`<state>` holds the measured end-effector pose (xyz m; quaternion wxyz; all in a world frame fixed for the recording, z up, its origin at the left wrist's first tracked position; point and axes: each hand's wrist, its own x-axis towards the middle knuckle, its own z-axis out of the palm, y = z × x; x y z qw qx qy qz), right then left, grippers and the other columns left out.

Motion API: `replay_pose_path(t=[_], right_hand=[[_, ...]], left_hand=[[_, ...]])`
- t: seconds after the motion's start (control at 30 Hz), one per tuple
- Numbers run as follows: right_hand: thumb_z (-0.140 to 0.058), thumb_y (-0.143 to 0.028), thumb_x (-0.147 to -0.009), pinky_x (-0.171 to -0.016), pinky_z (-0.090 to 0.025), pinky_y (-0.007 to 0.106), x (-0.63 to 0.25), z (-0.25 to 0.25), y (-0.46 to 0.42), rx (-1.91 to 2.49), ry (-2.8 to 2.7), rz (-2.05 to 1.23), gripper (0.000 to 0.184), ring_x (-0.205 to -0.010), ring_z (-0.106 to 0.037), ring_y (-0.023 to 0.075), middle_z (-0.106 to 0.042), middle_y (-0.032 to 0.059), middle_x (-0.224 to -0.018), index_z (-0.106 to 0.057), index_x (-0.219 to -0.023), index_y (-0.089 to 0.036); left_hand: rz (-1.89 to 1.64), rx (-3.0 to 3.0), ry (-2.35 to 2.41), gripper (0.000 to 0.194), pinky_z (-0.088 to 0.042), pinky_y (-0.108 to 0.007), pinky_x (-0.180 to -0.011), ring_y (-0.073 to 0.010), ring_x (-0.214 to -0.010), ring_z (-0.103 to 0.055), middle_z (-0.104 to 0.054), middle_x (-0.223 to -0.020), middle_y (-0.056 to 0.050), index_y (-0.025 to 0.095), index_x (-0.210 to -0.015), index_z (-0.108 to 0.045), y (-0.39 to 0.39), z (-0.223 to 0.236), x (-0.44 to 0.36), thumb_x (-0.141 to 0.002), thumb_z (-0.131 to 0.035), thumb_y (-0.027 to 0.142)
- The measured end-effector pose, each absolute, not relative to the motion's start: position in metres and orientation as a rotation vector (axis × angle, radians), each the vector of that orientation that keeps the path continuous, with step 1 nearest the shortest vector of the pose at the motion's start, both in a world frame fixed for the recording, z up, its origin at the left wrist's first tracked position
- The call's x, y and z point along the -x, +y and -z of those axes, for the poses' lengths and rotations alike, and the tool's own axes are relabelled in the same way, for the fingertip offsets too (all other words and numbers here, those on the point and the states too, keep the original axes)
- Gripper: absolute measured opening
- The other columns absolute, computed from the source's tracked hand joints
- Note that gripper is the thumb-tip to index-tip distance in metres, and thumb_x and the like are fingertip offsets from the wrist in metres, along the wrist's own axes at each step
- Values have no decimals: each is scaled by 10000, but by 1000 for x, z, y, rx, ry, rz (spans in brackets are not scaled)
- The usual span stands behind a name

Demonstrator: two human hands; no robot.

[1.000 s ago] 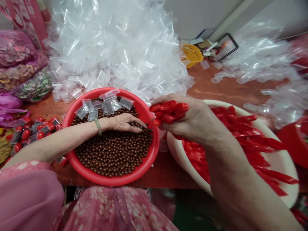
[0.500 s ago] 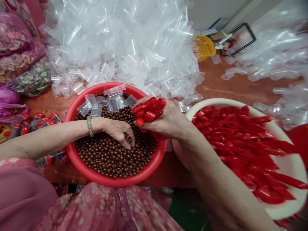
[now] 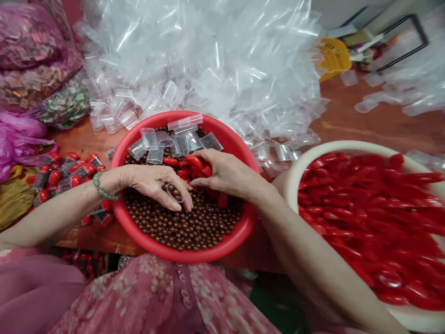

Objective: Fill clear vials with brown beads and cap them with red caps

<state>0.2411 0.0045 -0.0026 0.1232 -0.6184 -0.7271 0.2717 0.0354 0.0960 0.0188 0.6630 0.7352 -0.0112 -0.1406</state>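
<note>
My left hand (image 3: pixel 151 182), a green bead bracelet on its wrist, is closed round a short clear plastic tube (image 3: pixel 174 193) with brown balls inside. It is just over the brown balls (image 3: pixel 177 232) that fill a red basin (image 3: pixel 252 222). From the right, my right hand (image 3: pixel 225 174) reaches into the same basin, its fingers and thumb about a bunch of red plastic caps (image 3: pixel 194 162) low over the balls. My two hands nearly meet at the fingertips. Several empty clear tubes (image 3: pixel 186 141) lie on the balls at the basin's far side.
Beside the basin stands a cream tub (image 3: pixel 291 190) of red caps. Filled, red-capped tubes (image 3: pixel 74 171) lie to the left, below bags of small packets (image 3: pixel 31 46). Behind rises a heap of clear tubes (image 3: pixel 208 60). A yellow basket (image 3: pixel 333 55) is at the back right.
My right hand has carried the red caps left and down into the red basin. My left hand has scooped brown balls into the clear tube and turned it up. The view has shifted left.
</note>
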Motion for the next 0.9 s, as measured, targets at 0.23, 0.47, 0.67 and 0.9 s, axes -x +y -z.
replay_pose_path(t=[0.23,0.47,0.67,0.9], right_hand=[[-591,-308,-877,-823,-492,427,-228,-14,-13,1990,-2209,-97,326,-1023,-605,324,-629,169,-1130,-579,-1162,-151],[-513,-291,-942,-773,-492,341,-212,-11,-35,1695,-2095,-244,150,-836,-638,222,-679,75,-895,-621,-928,-189],[-550,-297,-926,-659,-469,313,-206,3,-40,1900,-2290,-380,139,-832,-657,221,-671,61,-906,-626,-956,-183],[-501,-281,-946,-583,-407,294,-194,3,-37,2190,-2419,-242,169,-915,-666,230,-664,81,-1018,-622,-1013,-183]], left_hand=[[-2,-1338,268,246,-499,-344,-924,-211,-950,-680,-742,-984,-90,184,-1011,-753,81,-27,-14,-791,-723,290],[-386,-872,298,399,-518,-237,-672,-132,-744,-635,-659,-873,-67,147,-1104,-688,53,-24,5,-722,-772,230],[-541,-833,247,402,-545,-283,-799,-179,-903,-670,-669,-1012,-97,151,-1144,-672,30,-25,13,-746,-718,125],[-618,-782,304,368,-521,-299,-917,-188,-1015,-676,-696,-1078,-106,171,-1190,-657,12,-19,14,-824,-695,185]])
